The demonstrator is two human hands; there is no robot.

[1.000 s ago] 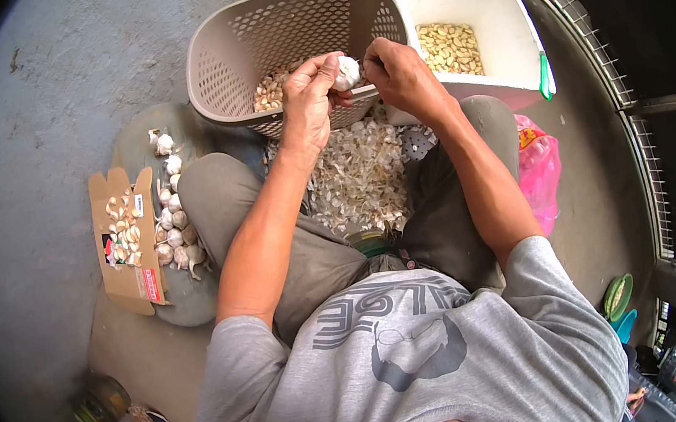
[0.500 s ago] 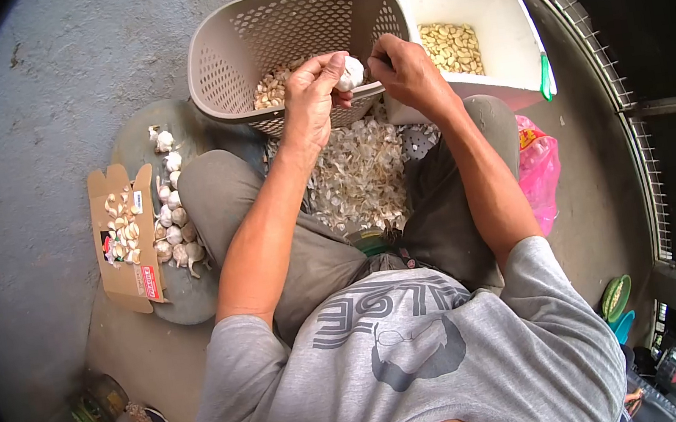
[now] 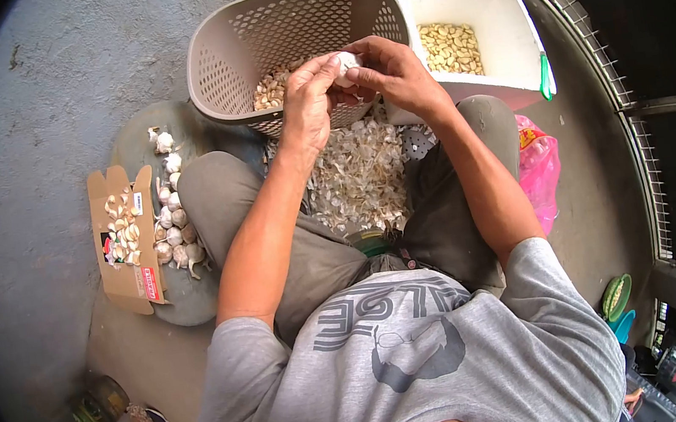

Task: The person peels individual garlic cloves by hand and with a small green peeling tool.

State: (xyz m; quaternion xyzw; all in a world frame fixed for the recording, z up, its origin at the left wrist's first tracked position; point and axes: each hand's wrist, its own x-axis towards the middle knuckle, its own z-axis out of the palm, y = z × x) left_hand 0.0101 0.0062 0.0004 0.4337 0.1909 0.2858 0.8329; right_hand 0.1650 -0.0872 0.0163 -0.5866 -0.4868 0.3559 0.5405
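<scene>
Both hands close together on one small white garlic bulb (image 3: 346, 60): the left hand (image 3: 308, 100) pinches it from the left with thumb and fingertips, and the right hand (image 3: 393, 74) wraps over it from the right, so only its pale top shows between the fingers. The bulb is held just above the near rim of a beige perforated plastic basket (image 3: 225, 51), whose bottom holds loose garlic pieces. Touching the basket on its right stands a white square foam box (image 3: 490, 3) with peeled yellowish cloves inside. Below the hands, between the person's knees, lies a heap of papery white garlic skins (image 3: 359, 176). Well to the left, whole unpeeled garlic bulbs (image 3: 172, 216) lie on a grey round mat, just beside an open brown cardboard box (image 3: 128, 238). A pink plastic bag (image 3: 539, 167) sits by the right knee.
</scene>
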